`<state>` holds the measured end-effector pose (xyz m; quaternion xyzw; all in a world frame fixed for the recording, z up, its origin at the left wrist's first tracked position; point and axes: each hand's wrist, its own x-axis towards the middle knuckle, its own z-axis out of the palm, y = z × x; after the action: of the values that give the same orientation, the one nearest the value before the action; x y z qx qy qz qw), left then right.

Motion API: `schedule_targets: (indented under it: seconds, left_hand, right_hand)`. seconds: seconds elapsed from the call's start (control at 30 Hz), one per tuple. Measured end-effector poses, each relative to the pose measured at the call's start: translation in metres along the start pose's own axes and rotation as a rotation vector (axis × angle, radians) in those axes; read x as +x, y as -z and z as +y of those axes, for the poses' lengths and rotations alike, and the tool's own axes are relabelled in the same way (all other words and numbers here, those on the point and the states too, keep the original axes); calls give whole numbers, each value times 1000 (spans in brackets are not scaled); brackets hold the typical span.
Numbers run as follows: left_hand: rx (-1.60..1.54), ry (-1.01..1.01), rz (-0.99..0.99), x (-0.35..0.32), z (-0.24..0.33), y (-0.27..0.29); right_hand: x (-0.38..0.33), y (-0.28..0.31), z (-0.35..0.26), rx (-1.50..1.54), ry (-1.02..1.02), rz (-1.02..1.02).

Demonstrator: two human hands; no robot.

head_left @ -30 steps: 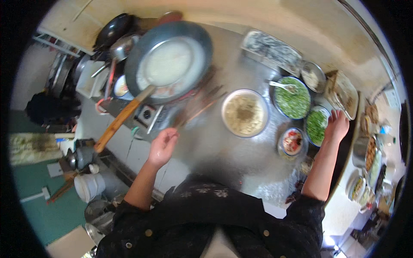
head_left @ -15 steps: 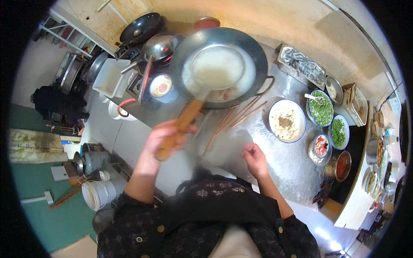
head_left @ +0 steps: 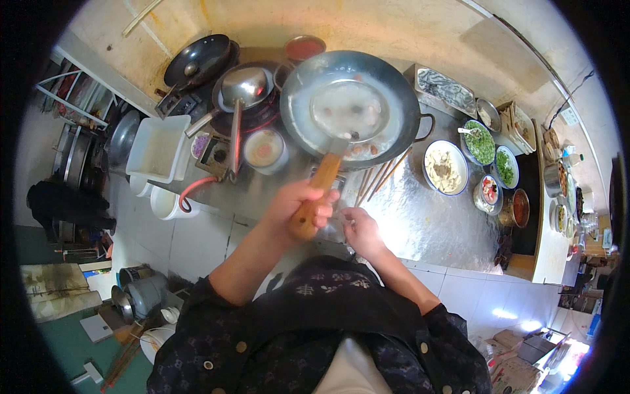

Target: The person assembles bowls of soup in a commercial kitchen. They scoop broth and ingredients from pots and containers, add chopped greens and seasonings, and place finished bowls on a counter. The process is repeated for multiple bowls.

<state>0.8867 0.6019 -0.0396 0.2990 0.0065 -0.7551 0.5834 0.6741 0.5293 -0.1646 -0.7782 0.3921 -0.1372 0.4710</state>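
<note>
The left hand (head_left: pixel 298 207) was wrapped around the wooden handle (head_left: pixel 316 195) of a skimmer ladle (head_left: pixel 349 108), fingers closed firmly about its lower end. The ladle's round head rested inside the big wok (head_left: pixel 354 108), over a pool of pale, cloudy liquid. The right hand (head_left: pixel 359 230) hovered just beside the handle's butt, fingers loosely curled and holding nothing that could be made out.

The ladle looked stiff and fairly long, so a loaded head would likely pull hard at the wrist; the dry wooden grip seemed the safe place to take hold, well back from the steam. The wok, being wide metal and holding liquid, would probably be heavy and hot, best lifted by its side loop handle (head_left: pixel 428 126).

On the steel tabletop (head_left: pixel 426 230) a few chopsticks (head_left: pixel 380 180) lay beside the wok. To the right stood a bowl of pale chopped filling (head_left: pixel 445 167), two bowls of chopped greens (head_left: pixel 480 141), a small bowl of red and white bits (head_left: pixel 489 190) and a pot of red sauce (head_left: pixel 518 207). A tray of greyish strips (head_left: pixel 446 88) sat at the back. To the left were a cup of orange-tinted liquid (head_left: pixel 264 150), a white tub (head_left: pixel 157 148) and a second ladle (head_left: pixel 244 88).
</note>
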Motion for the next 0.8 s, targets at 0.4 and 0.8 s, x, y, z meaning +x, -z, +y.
schedule_targets:
  seconds: [0.4, 0.8]
  left_hand:
    - [-36, 93, -160, 8, 16, 16]
    - [-23, 32, -89, 3, -6, -6]
  right_hand:
    - [-7, 12, 63, 15, -191, 319]
    - [-27, 33, 119, 286, -366, 301]
